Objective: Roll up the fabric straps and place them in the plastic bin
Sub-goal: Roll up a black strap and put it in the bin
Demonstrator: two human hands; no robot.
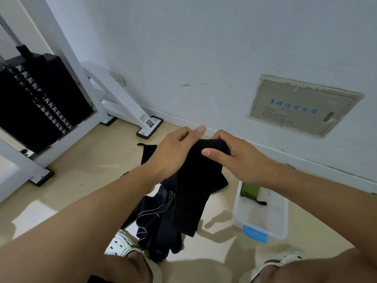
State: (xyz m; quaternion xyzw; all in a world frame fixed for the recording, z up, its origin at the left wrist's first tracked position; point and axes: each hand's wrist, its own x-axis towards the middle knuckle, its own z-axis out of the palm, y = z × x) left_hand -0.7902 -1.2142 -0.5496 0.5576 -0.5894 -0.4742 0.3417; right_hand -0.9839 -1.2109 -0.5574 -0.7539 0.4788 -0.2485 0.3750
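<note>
Both hands are up at the top end of one black strap, held in the air above the floor, and the roll looks barely started. The left hand has its fingers curled round the strap's upper edge with the thumb sticking out past it; the right hand pinches the same end, thumb pressed flat on the front and fingers hooked over the top. To do this step well, I'd say the two hands should keep the first turn tight and square to the edges, so the roll does not cone out sideways, and let the hanging length feed up evenly. The strap is wide, flat and limp, matte black, and it drops straight down from the hands until its lower end hangs close over the heap of dark straps lying on the floor between the sandals. The clear plastic bin, with a blue latch, sits on the floor just to the right, and a green roll already lies inside it.
</note>
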